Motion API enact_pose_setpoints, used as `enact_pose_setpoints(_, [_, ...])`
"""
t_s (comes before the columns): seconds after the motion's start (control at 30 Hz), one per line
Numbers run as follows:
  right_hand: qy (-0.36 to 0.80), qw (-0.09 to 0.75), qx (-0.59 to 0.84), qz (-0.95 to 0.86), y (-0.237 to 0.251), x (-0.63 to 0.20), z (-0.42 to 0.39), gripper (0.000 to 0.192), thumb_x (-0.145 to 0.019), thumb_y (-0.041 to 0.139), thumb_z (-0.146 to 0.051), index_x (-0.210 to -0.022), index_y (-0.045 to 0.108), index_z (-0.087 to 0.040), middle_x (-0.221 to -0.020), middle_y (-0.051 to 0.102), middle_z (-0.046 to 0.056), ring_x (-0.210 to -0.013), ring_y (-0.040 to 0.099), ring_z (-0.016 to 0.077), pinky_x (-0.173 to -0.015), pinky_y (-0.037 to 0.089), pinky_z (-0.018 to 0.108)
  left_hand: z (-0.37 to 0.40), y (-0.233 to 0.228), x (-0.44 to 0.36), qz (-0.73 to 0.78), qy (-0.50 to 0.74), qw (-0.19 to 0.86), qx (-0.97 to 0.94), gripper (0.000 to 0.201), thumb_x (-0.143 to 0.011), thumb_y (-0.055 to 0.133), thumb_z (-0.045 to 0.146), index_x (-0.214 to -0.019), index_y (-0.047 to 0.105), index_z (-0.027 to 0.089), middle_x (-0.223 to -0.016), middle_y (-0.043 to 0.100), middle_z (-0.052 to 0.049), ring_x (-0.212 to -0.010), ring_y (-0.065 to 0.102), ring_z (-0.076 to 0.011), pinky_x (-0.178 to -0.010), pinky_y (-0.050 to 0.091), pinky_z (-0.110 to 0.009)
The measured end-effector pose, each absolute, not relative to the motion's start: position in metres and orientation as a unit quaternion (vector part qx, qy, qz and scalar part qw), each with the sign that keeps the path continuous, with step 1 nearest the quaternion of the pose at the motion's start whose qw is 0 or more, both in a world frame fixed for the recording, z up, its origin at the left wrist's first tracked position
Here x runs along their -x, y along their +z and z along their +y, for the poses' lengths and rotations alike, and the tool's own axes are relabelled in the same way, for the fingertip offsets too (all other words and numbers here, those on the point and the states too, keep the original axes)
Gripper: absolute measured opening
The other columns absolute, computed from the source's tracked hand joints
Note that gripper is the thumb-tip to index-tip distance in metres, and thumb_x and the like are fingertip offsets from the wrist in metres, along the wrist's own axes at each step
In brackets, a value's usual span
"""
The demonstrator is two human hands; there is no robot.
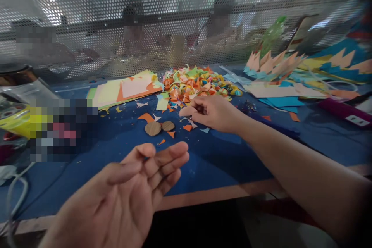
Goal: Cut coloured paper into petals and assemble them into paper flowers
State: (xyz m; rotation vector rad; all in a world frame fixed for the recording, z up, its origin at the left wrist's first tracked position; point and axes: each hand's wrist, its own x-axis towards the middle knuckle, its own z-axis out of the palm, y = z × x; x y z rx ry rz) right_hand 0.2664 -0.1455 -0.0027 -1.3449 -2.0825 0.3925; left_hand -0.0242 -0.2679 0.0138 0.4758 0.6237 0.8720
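Observation:
My left hand (128,190) is palm up above the front of the blue table, fingers loosely bent and apart, with nothing lying in the palm. Further back, my right hand (213,113) is low over the table with its fingers curled together; whatever they may hold is hidden. Just beyond it rises a heap of small folded paper pieces (200,81) in orange, yellow, pink and green. Between the hands lie two wooden discs (153,128), side by side. Around them are scattered paper scraps, among them an orange scrap (146,117).
Coloured paper sheets (110,91) are stacked at the back left. On the right are blue sheets (283,103), pointed folded paper (273,64) and a purple object (344,112). A white cable (24,186) runs at left. Behind stands a perforated metal screen (162,0), with people beyond.

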Motion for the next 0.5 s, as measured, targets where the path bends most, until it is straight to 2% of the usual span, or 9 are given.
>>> enact_pose_setpoints(0.1, [0.154,0.304,0.516,-0.786,-0.004,-0.268,-0.145,0.030,-0.090,0.061,-0.041,-0.071,0.044,-0.024,-0.062,0.050,-0.003,-0.057,0.044,0.0123,-0.058,0.032,0.031,-0.254,0.043,-0.005,0.374,0.393,0.817,-0.194,0.016,-0.092,0.055,0.019,-0.102,0.067,0.020,-0.131,0.075,-0.012,-0.137,0.063,-0.0267,-0.126,0.041,-0.047])
enact_pose_setpoints(0.17, [0.158,0.295,0.521,-0.785,-0.005,-0.269,-0.144,0.028,-0.089,0.061,-0.040,-0.072,0.045,-0.024,-0.063,0.052,-0.002,-0.056,0.046,0.0123,-0.057,0.033,0.030,-0.251,0.051,-0.017,0.404,0.407,0.797,-0.188,0.012,-0.090,0.054,0.016,-0.094,0.065,0.020,-0.124,0.078,-0.012,-0.133,0.067,-0.0257,-0.123,0.045,-0.045])
enact_pose_setpoints(0.37, [0.150,0.291,0.526,-0.785,-0.005,-0.269,-0.144,0.026,-0.087,0.062,-0.039,-0.072,0.047,-0.024,-0.063,0.052,-0.002,-0.056,0.046,0.0121,-0.057,0.034,0.030,-0.255,0.042,-0.021,0.408,0.421,0.778,-0.225,0.006,-0.091,0.062,0.013,-0.092,0.063,0.019,-0.119,0.079,-0.011,-0.123,0.072,-0.0230,-0.111,0.054,-0.038])
enact_pose_setpoints(0.43, [0.151,0.292,0.523,-0.786,-0.005,-0.269,-0.144,0.027,-0.087,0.062,-0.038,-0.072,0.046,-0.024,-0.062,0.052,-0.002,-0.056,0.047,0.0122,-0.056,0.033,0.030,-0.255,0.039,-0.020,0.397,0.425,0.769,-0.266,0.007,-0.091,0.069,0.017,-0.091,0.063,0.020,-0.111,0.080,-0.007,-0.115,0.074,-0.0193,-0.105,0.056,-0.032])
enact_pose_setpoints(0.5, [0.156,0.294,0.517,-0.789,-0.005,-0.269,-0.145,0.027,-0.087,0.063,-0.039,-0.071,0.046,-0.024,-0.061,0.051,-0.003,-0.056,0.046,0.0123,-0.056,0.033,0.030,-0.252,0.038,-0.021,0.392,0.420,0.756,-0.315,0.014,-0.089,0.077,0.019,-0.088,0.063,0.020,-0.093,0.079,-0.002,-0.097,0.076,-0.0138,-0.093,0.057,-0.024])
